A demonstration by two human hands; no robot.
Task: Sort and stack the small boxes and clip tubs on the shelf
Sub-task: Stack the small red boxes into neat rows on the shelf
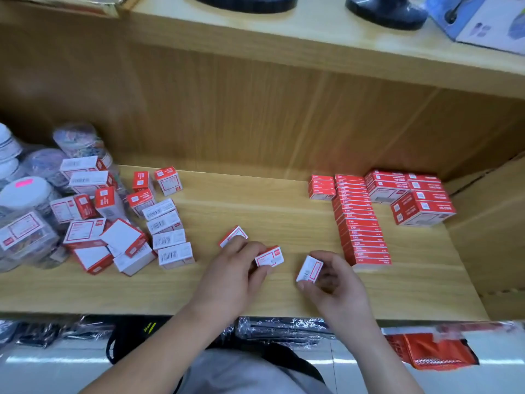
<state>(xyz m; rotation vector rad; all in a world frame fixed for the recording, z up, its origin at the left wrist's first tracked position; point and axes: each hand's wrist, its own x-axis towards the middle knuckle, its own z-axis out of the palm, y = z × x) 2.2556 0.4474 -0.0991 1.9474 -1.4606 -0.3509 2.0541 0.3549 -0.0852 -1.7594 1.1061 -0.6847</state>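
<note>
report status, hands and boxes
Left hand grips a small box. Right hand pinches a second box. Third box lies beside left hand. Loose boxes left, red stack right, clip tubs far left.

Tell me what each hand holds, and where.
The left hand pinches a red-and-white box at its near edge; whether it also holds the second box just beyond cannot be told. The right hand pinches a white box by its lower end.
</note>
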